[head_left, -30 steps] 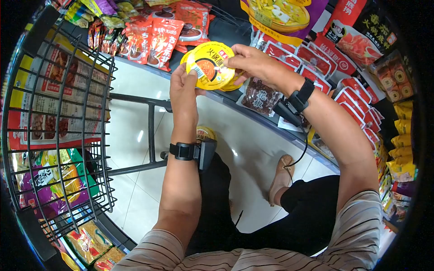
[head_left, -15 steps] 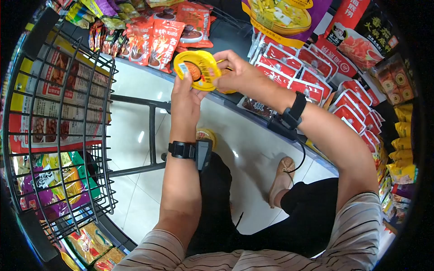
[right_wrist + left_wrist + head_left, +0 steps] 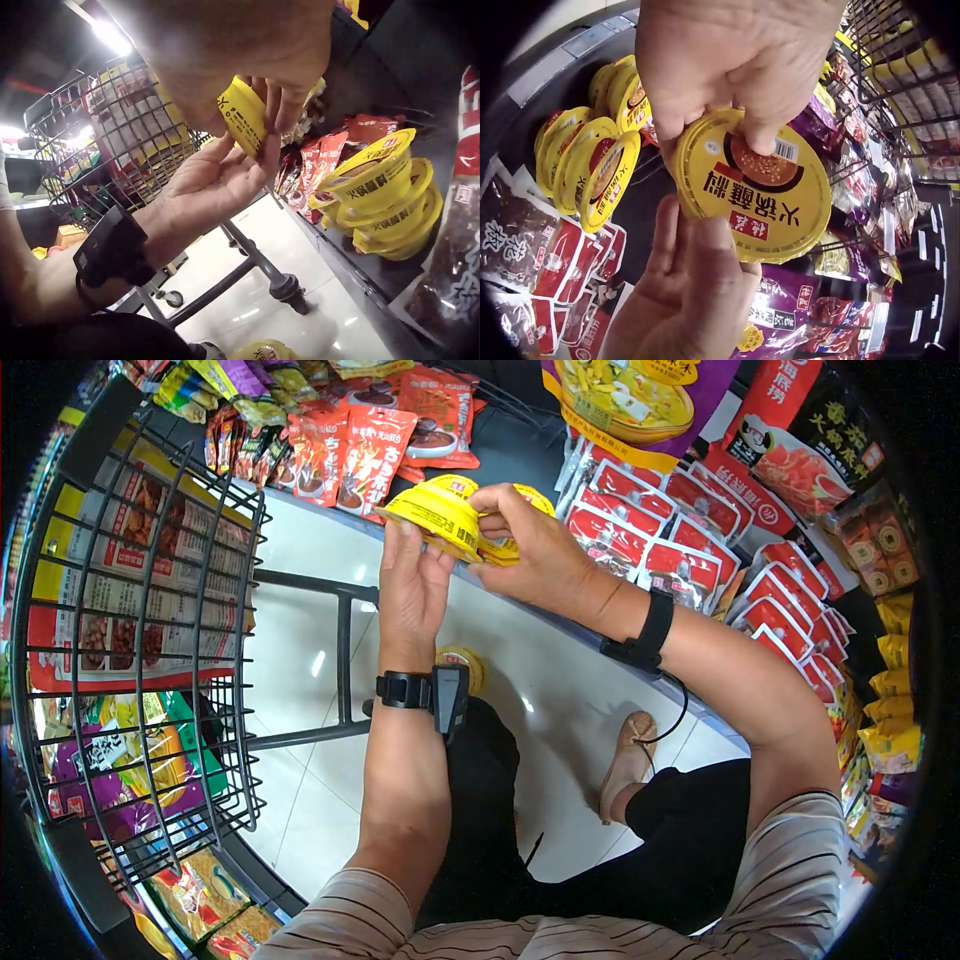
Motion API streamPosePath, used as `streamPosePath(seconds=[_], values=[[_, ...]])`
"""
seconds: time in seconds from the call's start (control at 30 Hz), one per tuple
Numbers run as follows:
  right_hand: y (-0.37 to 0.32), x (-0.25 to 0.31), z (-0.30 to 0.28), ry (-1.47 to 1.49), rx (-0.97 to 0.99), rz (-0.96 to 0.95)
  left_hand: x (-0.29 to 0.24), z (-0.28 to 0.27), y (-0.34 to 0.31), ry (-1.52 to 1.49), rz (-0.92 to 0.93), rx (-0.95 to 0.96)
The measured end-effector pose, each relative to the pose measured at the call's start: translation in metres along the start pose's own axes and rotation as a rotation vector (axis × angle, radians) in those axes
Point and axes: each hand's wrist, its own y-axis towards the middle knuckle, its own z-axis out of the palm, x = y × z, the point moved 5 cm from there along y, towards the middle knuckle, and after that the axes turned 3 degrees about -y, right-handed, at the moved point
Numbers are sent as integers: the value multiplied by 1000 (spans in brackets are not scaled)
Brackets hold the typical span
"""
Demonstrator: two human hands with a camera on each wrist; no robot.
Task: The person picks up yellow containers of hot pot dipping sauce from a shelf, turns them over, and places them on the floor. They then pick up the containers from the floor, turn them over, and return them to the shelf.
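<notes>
A round yellow tub of hot pot dipping sauce (image 3: 437,515) is held between both hands over the shelf edge. Its printed lid with a barcode (image 3: 785,150) faces the left wrist camera. My left hand (image 3: 408,585) grips the near rim, thumb on the lid and fingers underneath. At the opposite side, my right hand (image 3: 543,555) holds the tub with thumb and curled fingers; the right wrist view shows those fingers over its side wall. Stacked matching tubs (image 3: 386,202) stand on the shelf just behind, partly covered by my right hand in the head view.
A black wire cart (image 3: 150,620) with packaged goods stands at the left. Red sauce pouches (image 3: 375,455) and red-and-white packets (image 3: 620,510) fill the shelf (image 3: 341,262). Another yellow tub (image 3: 460,665) shows low down near my left leg.
The tub has tilted, its lid turning away from the head camera so the side wall shows. My right hand has shifted round its right side; my left hand stays at the near rim.
</notes>
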Motion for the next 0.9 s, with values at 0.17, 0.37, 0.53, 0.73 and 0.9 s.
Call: streamPosePath(seconds=[0.17, 0.37, 0.53, 0.73, 0.9], values=[[0, -14, -1, 242, 5, 107, -1, -4, 2, 130, -47, -51], [4, -52, -14, 464, 168, 609, -1, -22, 3, 337, -199, -153], [2, -62, -16, 531, 131, 610, 0, -29, 3, 469, -286, -118], [8, -70, -42, 479, -36, 629, -17, -60, 20, 348, -82, -392], [-4, -84, -49, 453, -38, 706, -15, -74, 46, 520, -126, -397]])
